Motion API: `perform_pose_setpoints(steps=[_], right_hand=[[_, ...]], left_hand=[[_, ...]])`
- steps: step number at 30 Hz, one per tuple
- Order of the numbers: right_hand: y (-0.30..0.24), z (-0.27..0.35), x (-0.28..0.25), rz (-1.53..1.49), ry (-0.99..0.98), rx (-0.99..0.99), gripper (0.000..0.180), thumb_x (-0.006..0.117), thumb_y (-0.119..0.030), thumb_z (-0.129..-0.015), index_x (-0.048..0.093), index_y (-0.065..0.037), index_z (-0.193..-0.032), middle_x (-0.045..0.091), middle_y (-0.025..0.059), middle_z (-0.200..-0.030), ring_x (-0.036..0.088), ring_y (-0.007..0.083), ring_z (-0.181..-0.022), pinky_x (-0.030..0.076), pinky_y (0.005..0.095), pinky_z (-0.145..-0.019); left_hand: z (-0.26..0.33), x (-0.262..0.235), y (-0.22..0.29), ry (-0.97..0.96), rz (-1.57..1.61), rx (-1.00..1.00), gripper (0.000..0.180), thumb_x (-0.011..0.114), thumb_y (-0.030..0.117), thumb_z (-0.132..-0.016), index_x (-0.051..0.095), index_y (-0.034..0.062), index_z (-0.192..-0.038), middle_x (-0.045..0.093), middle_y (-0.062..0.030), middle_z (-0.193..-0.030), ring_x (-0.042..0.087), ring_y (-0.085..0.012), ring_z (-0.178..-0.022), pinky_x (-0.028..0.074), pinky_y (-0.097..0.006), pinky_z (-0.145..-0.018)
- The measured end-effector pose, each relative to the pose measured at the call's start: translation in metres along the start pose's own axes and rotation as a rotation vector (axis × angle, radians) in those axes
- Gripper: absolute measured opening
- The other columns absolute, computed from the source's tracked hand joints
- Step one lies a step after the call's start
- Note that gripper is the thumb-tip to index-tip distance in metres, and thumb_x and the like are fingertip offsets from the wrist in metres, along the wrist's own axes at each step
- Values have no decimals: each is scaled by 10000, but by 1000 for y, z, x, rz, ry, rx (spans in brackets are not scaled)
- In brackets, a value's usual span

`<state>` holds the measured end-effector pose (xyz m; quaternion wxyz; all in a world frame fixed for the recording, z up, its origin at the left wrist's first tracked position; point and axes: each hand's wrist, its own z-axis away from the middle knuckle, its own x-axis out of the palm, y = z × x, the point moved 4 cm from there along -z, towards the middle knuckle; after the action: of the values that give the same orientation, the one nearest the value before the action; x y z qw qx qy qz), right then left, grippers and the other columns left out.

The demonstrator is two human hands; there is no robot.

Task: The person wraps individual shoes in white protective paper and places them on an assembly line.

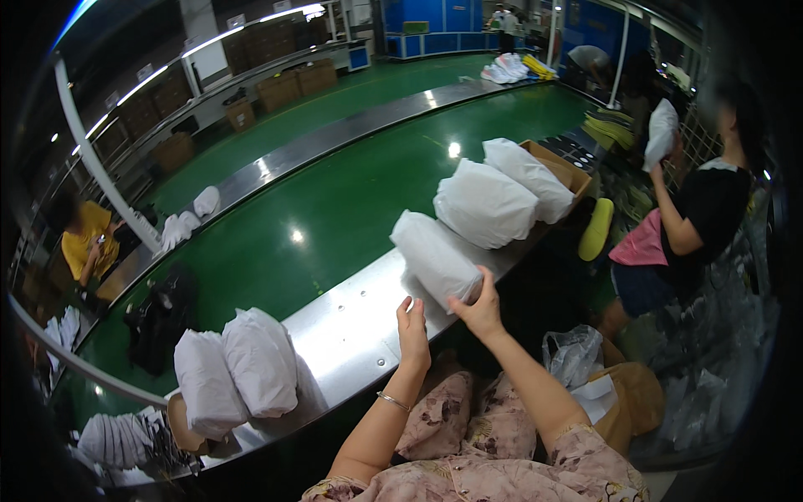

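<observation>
My right hand [478, 305] grips the near end of a white wrapped bundle [431, 251], thumb and fingers around it. The bundle slants over the metal ledge [343, 322], and its contents are hidden by the wrapping. Just left of its near end is my left hand [412, 326], raised and open, with nothing seen in it. Beyond the held bundle, another wrapped bundle [487, 203] and a further one [529, 177] lean by an open cardboard box [577, 178].
At left, two wrapped bundles [259, 361] stand beside a small box [184, 425] and a row of whitish pieces [117, 439]. A green surface [335, 213] stretches beyond the ledge. At right, a co-worker [711, 201] lifts a white item near a yellow-green sole [595, 228]. Another person [88, 238] sits far left.
</observation>
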<state>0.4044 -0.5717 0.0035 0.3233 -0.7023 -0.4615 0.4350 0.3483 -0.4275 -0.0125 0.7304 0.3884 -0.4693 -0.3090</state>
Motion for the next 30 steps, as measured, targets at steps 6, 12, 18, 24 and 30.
perform_pose_setpoints(steps=[6, 12, 18, 24, 30], right_hand=[[44, -24, 16, 238, -89, -100, 741, 721, -183, -651, 338, -16, -1263, 432, 225, -1195, 431, 371, -1116, 371, 410, -947], [63, -28, -1, 213, -56, 3, 767, 725, -104, -674, 302, 18, -1302, 413, 222, -1255, 420, 312, -1167, 345, 383, -986], [-26, -3, -11, 303, 61, -229, 605, 660, -165, -804, 366, 40, -1292, 424, 211, -1300, 423, 292, -1201, 334, 370, -1002], [-197, 70, 30, -27, -97, -893, 347, 513, 28, -844, 413, 34, -1176, 485, 223, -1207, 498, 328, -1097, 386, 418, -960], [-284, 133, 83, -208, -301, -1204, 255, 528, 46, -767, 475, 26, -1016, 556, 216, -1041, 568, 371, -943, 468, 452, -818]], left_hand=[[55, -45, 6, -24, -163, 299, 364, 512, 156, -911, 394, -8, -1213, 507, -116, -1142, 492, -168, -1043, 402, -271, -891], [138, -79, 56, -52, -481, 627, 380, 581, 70, -842, 440, -17, -1184, 513, -118, -1158, 503, -213, -1074, 403, -306, -915], [229, -129, 143, 186, -737, 1282, 391, 586, 66, -815, 418, -10, -1160, 568, -198, -1062, 545, -332, -1015, 413, -414, -882], [268, -258, 207, 1149, -1076, 1326, 323, 562, -70, -796, 460, -67, -1103, 517, -176, -1118, 512, -295, -1040, 403, -372, -912], [248, -379, 189, 1100, -1909, 494, 291, 619, 180, -799, 545, 2, -1017, 572, -184, -981, 535, -308, -975, 308, -459, -999]])
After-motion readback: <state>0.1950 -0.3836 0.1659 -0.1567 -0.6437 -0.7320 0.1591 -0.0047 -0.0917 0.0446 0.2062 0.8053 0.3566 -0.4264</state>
